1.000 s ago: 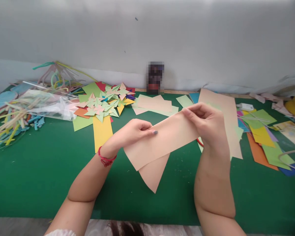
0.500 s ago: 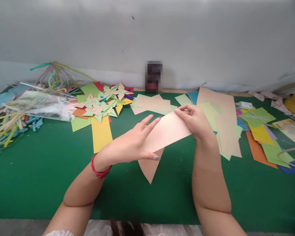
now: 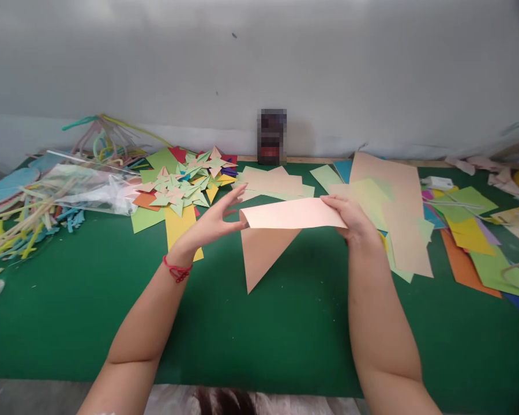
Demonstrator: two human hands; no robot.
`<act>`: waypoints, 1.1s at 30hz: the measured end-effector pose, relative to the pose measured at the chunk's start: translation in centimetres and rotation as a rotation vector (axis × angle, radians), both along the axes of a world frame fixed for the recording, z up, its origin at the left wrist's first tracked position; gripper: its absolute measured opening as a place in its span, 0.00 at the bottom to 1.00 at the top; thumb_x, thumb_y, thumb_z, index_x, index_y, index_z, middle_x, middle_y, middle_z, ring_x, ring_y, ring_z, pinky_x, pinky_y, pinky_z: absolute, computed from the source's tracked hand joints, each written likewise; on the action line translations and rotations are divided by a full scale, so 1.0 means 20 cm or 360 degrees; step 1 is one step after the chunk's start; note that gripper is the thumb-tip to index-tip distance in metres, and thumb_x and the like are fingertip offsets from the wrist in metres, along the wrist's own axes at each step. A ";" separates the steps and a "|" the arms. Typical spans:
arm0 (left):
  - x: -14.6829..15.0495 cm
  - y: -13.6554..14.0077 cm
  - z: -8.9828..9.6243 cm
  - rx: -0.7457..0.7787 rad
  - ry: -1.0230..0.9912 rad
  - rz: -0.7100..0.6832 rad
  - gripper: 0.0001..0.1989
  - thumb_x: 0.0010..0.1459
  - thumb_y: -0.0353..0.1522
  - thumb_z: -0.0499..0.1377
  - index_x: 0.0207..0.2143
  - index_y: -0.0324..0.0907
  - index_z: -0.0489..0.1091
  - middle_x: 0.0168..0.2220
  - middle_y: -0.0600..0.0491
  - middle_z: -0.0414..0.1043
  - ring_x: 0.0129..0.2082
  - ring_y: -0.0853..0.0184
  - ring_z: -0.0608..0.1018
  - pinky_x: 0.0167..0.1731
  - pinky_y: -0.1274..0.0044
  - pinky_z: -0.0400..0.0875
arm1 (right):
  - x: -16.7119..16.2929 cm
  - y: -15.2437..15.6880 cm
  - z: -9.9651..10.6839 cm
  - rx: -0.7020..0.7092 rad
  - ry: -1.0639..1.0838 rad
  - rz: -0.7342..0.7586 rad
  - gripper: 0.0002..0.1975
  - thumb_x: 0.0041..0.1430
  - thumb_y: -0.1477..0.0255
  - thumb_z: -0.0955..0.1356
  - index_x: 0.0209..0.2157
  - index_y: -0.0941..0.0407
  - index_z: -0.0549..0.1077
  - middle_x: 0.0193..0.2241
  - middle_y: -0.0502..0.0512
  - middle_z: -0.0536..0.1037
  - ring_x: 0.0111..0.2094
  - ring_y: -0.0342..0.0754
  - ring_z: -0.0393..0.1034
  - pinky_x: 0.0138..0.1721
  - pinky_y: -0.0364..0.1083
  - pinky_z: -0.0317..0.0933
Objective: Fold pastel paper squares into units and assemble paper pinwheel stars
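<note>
Green mat (image 3: 90, 323): felt-like cover over the whole table, bare along the lower part of the frame.
Peach sheet (image 3: 281, 222): held just above the mat at frame centre, folded, its top flap lying flat and a pointed triangle hanging below towards the mat.
Left hand (image 3: 210, 222): left of the sheet, fingers spread wide and loose, fingertips at the sheet's left end; a red string bracelet (image 3: 177, 271) circles the wrist.
Right hand (image 3: 350, 216): fingers pinched on the sheet's right end, thumb on top.
Yellow strip (image 3: 179, 227): flat on the mat just behind the left wrist.
Folded paper stars (image 3: 185, 184): heap of pale green and peach pieces, centre left, on green, orange and red sheets.
Loose coloured sheets (image 3: 462, 236): overlapping peach, green, yellow and orange paper at right of the frame, behind the right hand.
Clear bag (image 3: 86, 187): crumpled plastic at left, beside coloured paper strips (image 3: 21, 225).
Wall (image 3: 259, 63): pale grey, along the table's far edge, a small dark blurred object (image 3: 271, 137) standing against it.
</note>
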State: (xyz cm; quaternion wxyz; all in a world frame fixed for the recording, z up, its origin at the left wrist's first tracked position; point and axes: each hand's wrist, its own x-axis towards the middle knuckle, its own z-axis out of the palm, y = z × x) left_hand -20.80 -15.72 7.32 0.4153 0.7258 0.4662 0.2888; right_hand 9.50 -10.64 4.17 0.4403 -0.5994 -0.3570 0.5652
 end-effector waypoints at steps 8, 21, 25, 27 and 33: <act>0.09 0.07 -0.29 -0.0456 -0.0358 0.0229 0.17 0.47 0.34 0.60 0.42 0.39 0.72 0.43 0.47 0.73 0.44 0.59 0.74 0.43 0.69 0.69 | -0.03 -0.08 -0.17 -0.0139 -0.0007 -0.0040 0.04 0.46 0.72 0.69 0.22 0.57 0.69 0.21 0.50 0.72 0.22 0.41 0.67 0.19 0.39 0.62; 0.23 -0.23 -0.39 0.0962 0.0767 -0.0227 0.11 0.61 0.32 0.47 0.35 0.41 0.68 0.33 0.50 0.72 0.35 0.68 0.74 0.36 0.76 0.68 | -0.02 -0.17 -0.28 -0.0193 -0.0034 0.0055 0.05 0.49 0.78 0.67 0.24 0.58 0.67 0.21 0.52 0.75 0.23 0.43 0.73 0.24 0.40 0.70; 0.39 -0.15 -0.41 0.1027 0.0786 -0.0746 0.18 0.62 0.32 0.45 0.54 0.41 0.58 0.56 0.47 0.61 0.56 0.64 0.63 0.55 0.69 0.57 | -0.02 -0.18 -0.29 -0.0188 -0.0067 0.0157 0.04 0.50 0.78 0.67 0.25 0.58 0.66 0.21 0.54 0.76 0.23 0.44 0.74 0.24 0.39 0.70; 0.44 -0.10 -0.45 0.0992 0.0865 -0.0803 0.22 0.61 0.34 0.46 0.58 0.40 0.53 0.59 0.47 0.57 0.60 0.62 0.57 0.58 0.66 0.50 | -0.02 -0.18 -0.29 -0.0166 -0.0091 0.0186 0.04 0.50 0.77 0.67 0.26 0.58 0.66 0.21 0.53 0.76 0.23 0.44 0.74 0.24 0.39 0.69; 0.45 -0.06 -0.54 0.0901 0.0936 -0.0776 0.28 0.63 0.39 0.41 0.62 0.40 0.41 0.64 0.48 0.43 0.64 0.63 0.45 0.61 0.65 0.38 | -0.04 -0.18 -0.29 -0.0160 -0.0168 0.0192 0.06 0.49 0.74 0.69 0.26 0.57 0.66 0.21 0.54 0.77 0.21 0.45 0.74 0.21 0.39 0.69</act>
